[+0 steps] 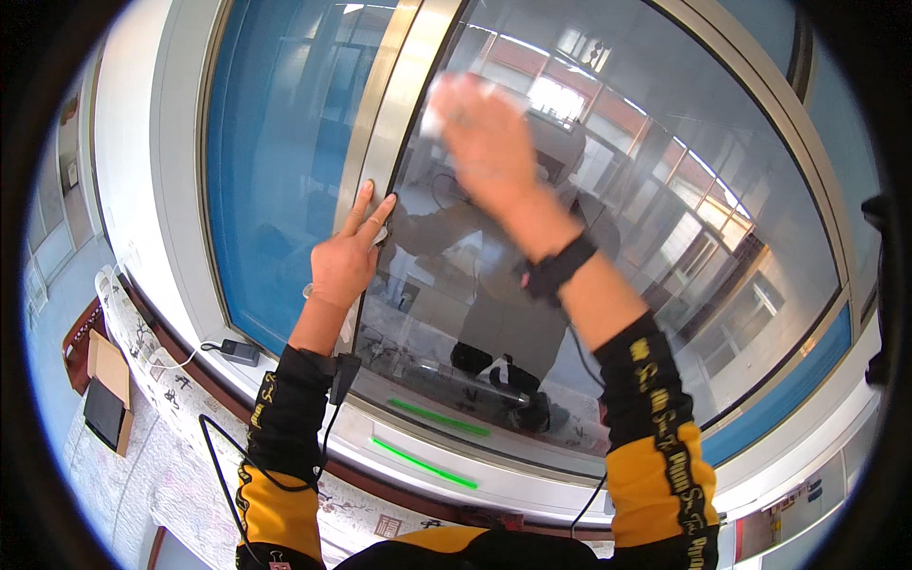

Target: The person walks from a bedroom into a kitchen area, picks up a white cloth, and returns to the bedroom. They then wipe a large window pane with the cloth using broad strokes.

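Note:
My right hand (pixel 491 142), blurred, lies over a white cloth or tissue (pixel 433 114) on the dark glass pane (pixel 641 235) of a sliding window. Only the edges of the white material show around my fingers. My left hand (pixel 345 260) leans on the metal window frame (pixel 388 135), two fingers spread and pointing upward. Its other fingers are curled and partly hidden, close to a small window latch (pixel 381 235). The glass mirrors my body, my arms and a building with windows.
A black adapter (pixel 240 353) with a white cable rests on the sill's left end. A bright green strip (pixel 424 463) lies on the sill below the pane. Black cables (pixel 221 442) hang by my sleeves. At the far left, an open cardboard box (pixel 110 392) sits beside patterned fabric.

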A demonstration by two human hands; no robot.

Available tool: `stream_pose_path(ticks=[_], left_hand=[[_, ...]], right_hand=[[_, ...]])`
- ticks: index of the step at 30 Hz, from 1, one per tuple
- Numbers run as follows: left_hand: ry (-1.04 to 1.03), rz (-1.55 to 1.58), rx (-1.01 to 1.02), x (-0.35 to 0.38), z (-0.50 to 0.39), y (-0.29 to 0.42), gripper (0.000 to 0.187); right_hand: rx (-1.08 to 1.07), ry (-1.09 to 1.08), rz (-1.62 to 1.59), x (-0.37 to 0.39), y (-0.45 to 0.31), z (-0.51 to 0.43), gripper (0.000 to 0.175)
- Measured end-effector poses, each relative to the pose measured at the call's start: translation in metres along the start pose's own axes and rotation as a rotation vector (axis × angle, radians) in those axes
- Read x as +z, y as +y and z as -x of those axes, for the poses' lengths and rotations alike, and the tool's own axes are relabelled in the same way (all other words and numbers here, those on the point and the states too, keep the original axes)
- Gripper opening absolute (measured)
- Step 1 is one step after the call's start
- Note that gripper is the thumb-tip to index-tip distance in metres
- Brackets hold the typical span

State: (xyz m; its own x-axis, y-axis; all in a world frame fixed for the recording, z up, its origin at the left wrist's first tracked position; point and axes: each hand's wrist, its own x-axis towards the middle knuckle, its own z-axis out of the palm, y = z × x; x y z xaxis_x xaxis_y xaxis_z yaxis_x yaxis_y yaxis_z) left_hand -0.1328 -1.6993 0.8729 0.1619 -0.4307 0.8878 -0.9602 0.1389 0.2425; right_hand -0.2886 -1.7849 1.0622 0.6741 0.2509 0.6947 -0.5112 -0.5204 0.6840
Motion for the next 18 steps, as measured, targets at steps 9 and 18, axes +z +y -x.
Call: stream_pose_path(ticks=[9,18], left_hand=[[-0.057,-0.022,0.013,-0.005,-0.002,-0.001,0.084],[0.017,0.507,0.258,-0.010,0.000,-0.027,0.081]], right_hand=[[0.055,-0.166,0.452,-0.024,0.090,-0.089,0.044],[-0.102,-0.206,-0.252,0.011,-0.064,0.084,0.049]])
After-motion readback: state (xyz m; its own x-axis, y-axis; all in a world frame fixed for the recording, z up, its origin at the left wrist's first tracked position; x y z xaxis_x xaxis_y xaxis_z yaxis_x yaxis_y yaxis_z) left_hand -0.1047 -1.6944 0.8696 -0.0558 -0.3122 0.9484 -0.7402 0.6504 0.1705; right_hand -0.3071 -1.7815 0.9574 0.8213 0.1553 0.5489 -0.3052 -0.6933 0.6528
